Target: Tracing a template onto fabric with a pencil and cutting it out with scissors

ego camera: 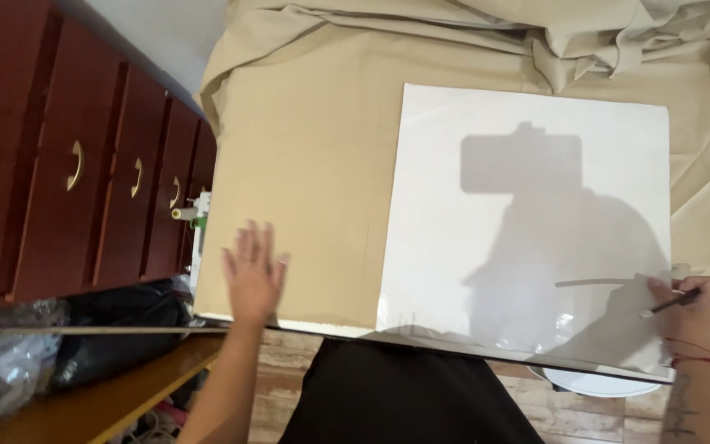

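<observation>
Left hand (254, 275) lies flat, fingers spread, holding nothing, on tan cardboard (306, 197) near its near edge. Right hand (692, 311) pinches a dark pencil (669, 305), tip on the white sheet's (527, 214) near-right corner. Sheet overlaps the cardboard's right part; its middle is bare, shadowed only. Beige cloth (470, 33) is bunched at the far edge. Red-brown drawers (67, 164) stand close on the left; dark bag (117, 325) near-left.

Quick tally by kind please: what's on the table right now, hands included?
Hands: 2, left hand flat on the cloth, right hand holding the pen
White sheet: 1
Beige cloth: 1
Pen: 1
Total: 5
</observation>
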